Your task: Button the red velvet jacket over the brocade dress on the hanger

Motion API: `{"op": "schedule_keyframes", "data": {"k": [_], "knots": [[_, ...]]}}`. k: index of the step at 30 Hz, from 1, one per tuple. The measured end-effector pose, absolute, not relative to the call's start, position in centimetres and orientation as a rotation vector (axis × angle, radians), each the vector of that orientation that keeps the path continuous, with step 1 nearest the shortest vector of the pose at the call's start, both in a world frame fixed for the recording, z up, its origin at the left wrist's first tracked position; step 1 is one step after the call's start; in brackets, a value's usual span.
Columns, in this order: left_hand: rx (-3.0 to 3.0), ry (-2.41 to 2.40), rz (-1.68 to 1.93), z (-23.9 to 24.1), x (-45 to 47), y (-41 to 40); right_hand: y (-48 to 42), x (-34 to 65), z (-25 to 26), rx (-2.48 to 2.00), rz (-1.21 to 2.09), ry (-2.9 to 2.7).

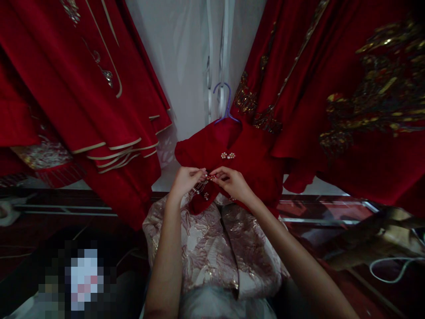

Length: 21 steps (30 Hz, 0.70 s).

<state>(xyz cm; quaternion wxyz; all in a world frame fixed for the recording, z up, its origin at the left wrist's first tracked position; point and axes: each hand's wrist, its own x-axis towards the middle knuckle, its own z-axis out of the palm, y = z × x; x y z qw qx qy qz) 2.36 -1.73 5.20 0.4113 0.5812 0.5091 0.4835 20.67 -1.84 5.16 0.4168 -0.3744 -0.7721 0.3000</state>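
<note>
A red jacket point(252, 150) hangs on a purple hanger point(227, 104) in front of me, with a jewelled clasp point(228, 156) joined near its collar. Lower on its front, my left hand point(189, 179) and my right hand point(232, 182) meet with fingertips pinched. Between them is a small ornamental fastener point(210, 177) with red and bright parts; the fingers hide some of it. Beaded strands dangle under my left fingers. The jacket's hem lies over a pale pink and gold brocade skirt point(202, 241) spread below my hands.
Red garments with light piping point(119, 115) hang at the left. More red clothes with gold sequins point(375, 84) hang at the right. Behind is a pale wall point(179, 48) with metal uprights. A white cable loop point(387, 270) lies at lower right, and a pixelated patch covers the lower left.
</note>
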Motion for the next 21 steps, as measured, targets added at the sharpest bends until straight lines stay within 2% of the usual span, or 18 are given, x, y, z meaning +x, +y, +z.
{"op": "schedule_keyframes", "data": {"k": [8, 21], "knots": [[1.557, 1.250, 1.226, 5.6, 2.2, -2.2, -1.3, 19.1, 4.4, -0.982, 0.570, -1.895], [1.657, 1.332, 1.277, 4.5, 1.8, -1.3, -1.3, 18.1, 3.9, -1.034, 0.454, -1.877]]}}
